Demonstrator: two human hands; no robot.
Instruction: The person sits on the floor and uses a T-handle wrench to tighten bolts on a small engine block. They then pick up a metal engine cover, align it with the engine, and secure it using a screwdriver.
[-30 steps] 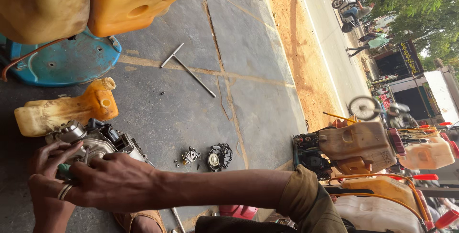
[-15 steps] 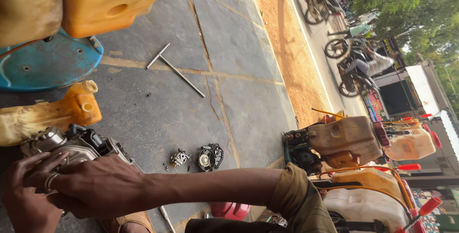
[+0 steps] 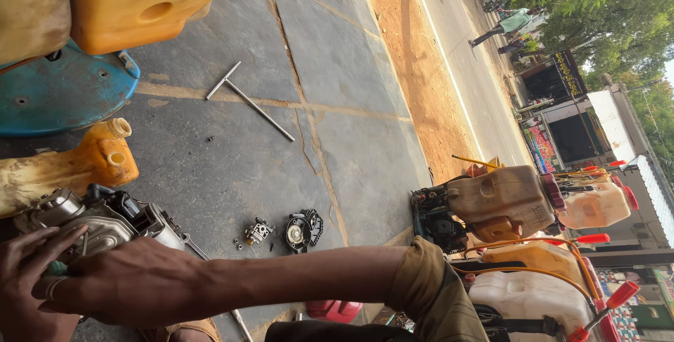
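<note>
A small silver and black engine (image 3: 105, 226) lies on the stone pavement at the lower left. My left hand (image 3: 28, 279), with a ring on one finger, grips the engine's casing with spread fingers. My right hand (image 3: 133, 282) reaches across from the right in an olive sleeve and lies over the left one. Its fingers close on a small green-handled tool (image 3: 56, 269), most of which is hidden. Loose engine parts, a small carburettor (image 3: 257, 232) and a round black piece (image 3: 303, 230), lie on the ground just beyond my forearm.
A T-shaped metal wrench (image 3: 249, 100) lies on the slabs. Orange jerrycans (image 3: 140, 5) and a blue shell (image 3: 63, 93) stand at upper left, and a dirty yellow tank (image 3: 77, 170) lies beside the engine. Sprayer machines with tanks (image 3: 505, 201) crowd the right, beside a dirt strip and a road.
The view has swung, so the road and the sprayers sit differently in the picture. Both hands stayed on the engine. My left fingers have spread higher over the casing.
</note>
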